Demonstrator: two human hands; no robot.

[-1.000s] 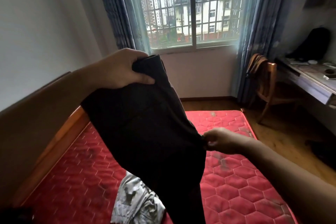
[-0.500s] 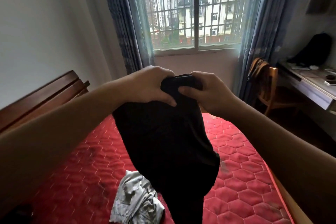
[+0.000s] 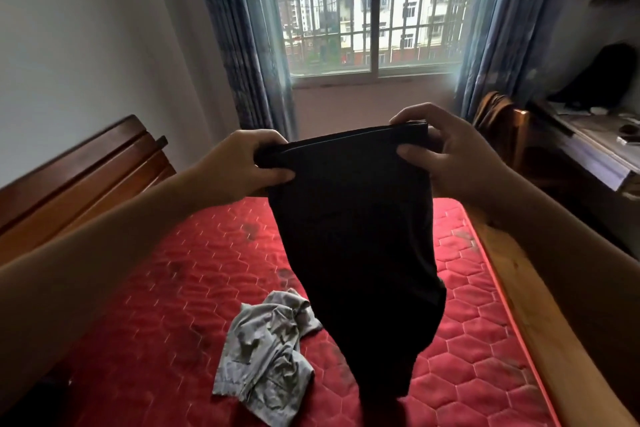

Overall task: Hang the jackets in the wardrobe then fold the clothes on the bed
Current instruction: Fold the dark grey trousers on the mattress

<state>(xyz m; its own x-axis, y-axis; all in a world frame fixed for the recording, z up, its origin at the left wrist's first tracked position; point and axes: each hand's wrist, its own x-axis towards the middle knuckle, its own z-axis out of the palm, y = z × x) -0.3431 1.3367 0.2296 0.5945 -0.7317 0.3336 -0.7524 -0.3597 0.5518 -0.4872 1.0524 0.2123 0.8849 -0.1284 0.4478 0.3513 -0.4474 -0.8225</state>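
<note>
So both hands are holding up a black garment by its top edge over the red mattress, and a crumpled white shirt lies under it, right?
Nearly. The head view shows the crumpled garment on the mattress is grey, not white. The left hand and right hand do hold the black garment up.

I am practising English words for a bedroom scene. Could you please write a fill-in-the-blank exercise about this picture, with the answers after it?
1. Both hands hold up a ____ garment by its top edge.
2. The left hand and right hand grip ____ ends of that edge.
3. A crumpled grey garment lies on the ____ mattress.
4. Behind the bed, the window has metal ____ across it.

Answers: black; opposite; red; bars
</note>
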